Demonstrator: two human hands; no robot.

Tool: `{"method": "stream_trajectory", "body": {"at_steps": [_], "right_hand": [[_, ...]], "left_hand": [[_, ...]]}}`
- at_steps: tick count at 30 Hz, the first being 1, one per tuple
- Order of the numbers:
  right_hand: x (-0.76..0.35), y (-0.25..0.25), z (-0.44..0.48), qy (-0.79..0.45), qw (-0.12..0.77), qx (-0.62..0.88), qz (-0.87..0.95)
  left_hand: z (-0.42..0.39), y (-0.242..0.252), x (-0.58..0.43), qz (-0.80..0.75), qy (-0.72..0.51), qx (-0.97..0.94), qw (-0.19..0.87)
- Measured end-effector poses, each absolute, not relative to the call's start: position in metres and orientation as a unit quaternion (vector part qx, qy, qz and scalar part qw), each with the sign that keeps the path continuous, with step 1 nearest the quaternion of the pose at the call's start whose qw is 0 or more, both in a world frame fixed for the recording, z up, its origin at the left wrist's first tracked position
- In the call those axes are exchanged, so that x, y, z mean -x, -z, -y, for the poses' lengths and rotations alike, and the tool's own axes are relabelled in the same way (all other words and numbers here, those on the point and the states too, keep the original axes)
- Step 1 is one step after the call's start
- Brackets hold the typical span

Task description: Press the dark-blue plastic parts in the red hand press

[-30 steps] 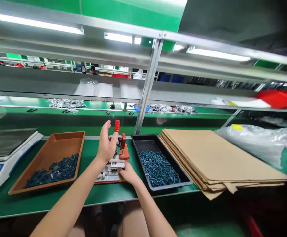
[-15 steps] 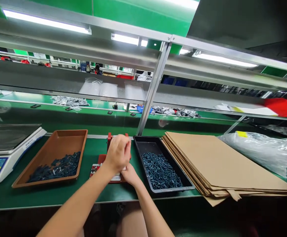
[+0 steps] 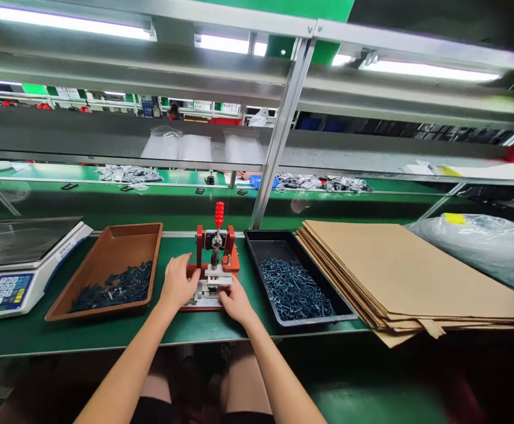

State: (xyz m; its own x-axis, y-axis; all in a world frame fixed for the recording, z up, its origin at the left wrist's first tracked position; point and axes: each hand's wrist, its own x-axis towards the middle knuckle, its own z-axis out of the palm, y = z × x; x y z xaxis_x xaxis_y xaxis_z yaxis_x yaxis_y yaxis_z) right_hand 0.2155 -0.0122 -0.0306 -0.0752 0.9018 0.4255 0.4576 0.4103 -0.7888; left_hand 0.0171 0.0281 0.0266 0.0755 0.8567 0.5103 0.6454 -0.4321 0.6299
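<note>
A red and silver clamp fixture (image 3: 216, 247) stands on the green bench, its red handle (image 3: 219, 215) upright. My left hand (image 3: 178, 281) is at the fixture's left side, thumb and fingers apart, with nothing seen in it. At the right side of the metal block (image 3: 218, 279), my right hand (image 3: 235, 298) has its thumb and fingers bent against the fixture; any small part between them is hidden. To the left, a brown tray (image 3: 131, 235) holds dark flat pieces. On the right, a black tray (image 3: 274, 242) holds many small dark blue parts.
A white scale (image 3: 31, 294) sits at the far left. Stacked brown cardboard (image 3: 398, 265) lies right of the black tray, with a clear plastic bag (image 3: 499, 247) beyond it. A metal post (image 3: 278, 141) and a shelf holding white bags (image 3: 195, 147) rise behind the bench.
My left hand has let go of the handle and moved down and left, opening. The handle now shows upright. My right hand remains at the fixture's right side. The view has shifted slightly.
</note>
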Motion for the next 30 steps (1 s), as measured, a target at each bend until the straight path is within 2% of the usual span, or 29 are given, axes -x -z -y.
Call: {"method": "stream_trajectory", "body": {"at_steps": [2,5,7,11,13,15,19,20,22,24,26,28,30], "right_hand": [[-0.214,0.031,0.008,-0.247,0.455,0.507,0.690],[-0.212,0.032,0.007,-0.250,0.432,0.530,0.686],[-0.211,0.033,0.009,-0.249,0.417,0.537,0.690],[-0.208,0.036,0.009,-0.256,0.403,0.563,0.675],[-0.208,0.034,0.008,-0.248,0.411,0.570,0.666],[-0.211,0.029,0.010,-0.225,0.440,0.556,0.668],[-0.208,0.022,0.042,-0.180,0.485,0.540,0.664],[-0.202,0.023,0.056,-0.181,0.488,0.541,0.661],[-0.182,0.030,0.089,-0.207,0.479,0.527,0.671],[-0.156,0.036,0.123,-0.258,0.445,0.486,0.706],[-0.135,0.034,0.150,-0.315,0.387,0.437,0.749],[-0.134,0.024,0.162,-0.353,0.336,0.402,0.776],[-0.160,0.008,0.155,-0.339,0.324,0.406,0.784]], "left_hand": [[-0.028,0.000,-0.006,-0.557,-0.349,-0.727,0.198],[-0.025,0.017,-0.002,-0.578,-0.334,-0.708,0.229],[-0.024,0.020,-0.002,-0.578,-0.367,-0.685,0.248],[-0.028,0.020,0.001,-0.528,-0.496,-0.539,0.430],[-0.029,0.019,0.001,-0.506,-0.527,-0.501,0.464],[-0.018,0.017,0.001,-0.516,-0.559,-0.502,0.411],[0.053,0.025,-0.001,-0.534,-0.618,-0.551,0.171],[0.078,0.030,-0.002,-0.524,-0.609,-0.571,0.172],[0.125,0.042,-0.008,-0.520,-0.563,-0.567,0.302],[0.159,0.053,-0.012,-0.525,-0.516,-0.478,0.479],[0.177,0.062,-0.006,-0.532,-0.486,-0.373,0.585],[0.185,0.070,0.021,-0.558,-0.473,-0.334,0.594],[0.188,0.081,0.068,-0.616,-0.463,-0.357,0.527]]}}
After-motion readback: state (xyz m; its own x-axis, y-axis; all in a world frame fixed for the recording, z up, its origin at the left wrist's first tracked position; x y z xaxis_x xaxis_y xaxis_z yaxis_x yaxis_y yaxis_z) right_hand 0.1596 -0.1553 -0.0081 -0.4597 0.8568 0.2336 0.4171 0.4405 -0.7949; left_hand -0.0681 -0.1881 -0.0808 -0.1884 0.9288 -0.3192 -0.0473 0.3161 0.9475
